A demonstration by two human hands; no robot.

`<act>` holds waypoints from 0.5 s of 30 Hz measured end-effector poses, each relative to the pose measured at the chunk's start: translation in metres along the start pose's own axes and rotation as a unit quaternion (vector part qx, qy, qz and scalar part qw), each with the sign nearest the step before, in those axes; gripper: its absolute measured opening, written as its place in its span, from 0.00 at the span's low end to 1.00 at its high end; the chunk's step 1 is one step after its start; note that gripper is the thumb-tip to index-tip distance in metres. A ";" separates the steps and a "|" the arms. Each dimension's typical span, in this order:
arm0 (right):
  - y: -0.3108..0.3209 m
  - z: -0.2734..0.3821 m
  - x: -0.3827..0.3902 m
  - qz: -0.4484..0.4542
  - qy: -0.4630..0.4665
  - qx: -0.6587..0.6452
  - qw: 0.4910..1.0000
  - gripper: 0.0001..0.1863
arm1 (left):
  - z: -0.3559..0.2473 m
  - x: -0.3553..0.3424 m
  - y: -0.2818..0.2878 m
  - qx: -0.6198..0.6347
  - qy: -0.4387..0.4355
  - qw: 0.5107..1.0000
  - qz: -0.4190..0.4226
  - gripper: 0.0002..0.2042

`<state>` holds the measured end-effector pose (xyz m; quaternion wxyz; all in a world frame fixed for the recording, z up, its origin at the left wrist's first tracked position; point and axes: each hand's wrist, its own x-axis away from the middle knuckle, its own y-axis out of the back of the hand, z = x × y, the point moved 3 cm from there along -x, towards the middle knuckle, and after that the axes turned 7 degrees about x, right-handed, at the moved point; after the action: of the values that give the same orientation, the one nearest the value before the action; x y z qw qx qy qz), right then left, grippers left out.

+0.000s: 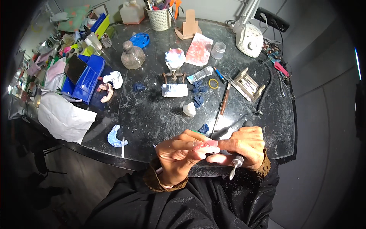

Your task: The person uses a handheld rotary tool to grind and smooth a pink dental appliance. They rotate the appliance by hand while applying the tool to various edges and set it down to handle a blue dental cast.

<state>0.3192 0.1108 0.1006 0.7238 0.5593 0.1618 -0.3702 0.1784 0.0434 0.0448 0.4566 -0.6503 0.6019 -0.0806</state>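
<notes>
Close to the bench's front edge, my left hand [176, 154] is closed on a small pink denture [207, 144], pinched between thumb and fingers. My right hand [247, 145] wraps round a rotary handpiece [237, 162], whose metal bur tip points down toward my lap, away from the denture. The right index finger reaches across to the denture's right end and seems to touch it. Fingers cover part of the denture's underside. Beyond the hands stands a metal articulator [174, 73] with a white plaster cast [175, 90] at its near side and another cast with pink on top behind.
A pale blue arch-shaped piece [115, 136] lies at the front left. A wax knife [225, 100], white cone-shaped piece [189, 109] and dark blue scraps [198, 101] lie beyond my hands. A glass burner [132, 56], blue bin [85, 78] and white handpiece control box [249, 41] stand farther off.
</notes>
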 end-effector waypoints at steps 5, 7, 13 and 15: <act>0.004 -0.001 -0.003 -0.024 -0.023 -0.052 0.998 0.11 | -0.005 0.000 -0.003 -0.185 -0.020 0.983 -0.001 0.05; 0.005 -0.003 -0.003 -0.034 -0.025 -0.072 0.997 0.09 | -0.010 -0.005 -0.004 -0.210 -0.028 0.977 0.021 0.05; 0.010 -0.003 -0.005 -0.017 -0.038 -0.086 0.995 0.06 | -0.027 -0.021 0.003 -0.234 0.003 0.962 0.141 0.23; 0.011 -0.004 -0.003 0.036 -0.034 -0.088 0.995 0.06 | -0.032 -0.021 0.004 -0.206 0.093 0.965 0.136 0.30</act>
<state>0.3255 0.1165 0.1093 0.7883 0.4858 0.1487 -0.3472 0.1491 0.0463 0.0691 0.2619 -0.6320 0.7278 0.0480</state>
